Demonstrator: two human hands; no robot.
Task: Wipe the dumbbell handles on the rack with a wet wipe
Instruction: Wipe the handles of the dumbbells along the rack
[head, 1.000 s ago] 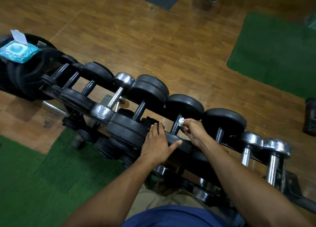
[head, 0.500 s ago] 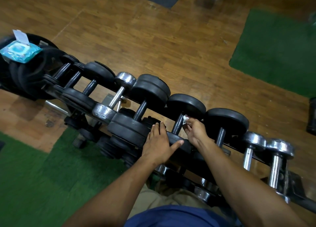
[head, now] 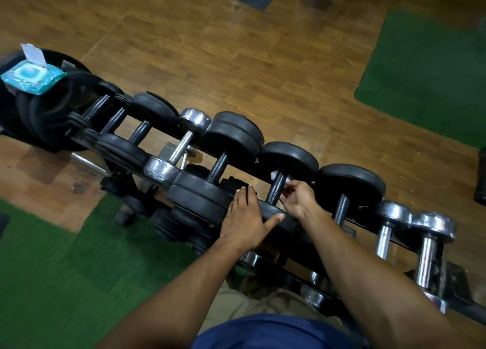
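The top rail of the rack (head: 349, 223) carries nine dumbbells: six black ones (head: 231, 154) and three chrome ones (head: 181, 145). One wipe packet (head: 31, 76) sits at upper left.

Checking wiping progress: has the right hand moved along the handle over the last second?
Yes, slightly. The right hand slid along the handle with the wet wipe, which now shows nearer the far black head.
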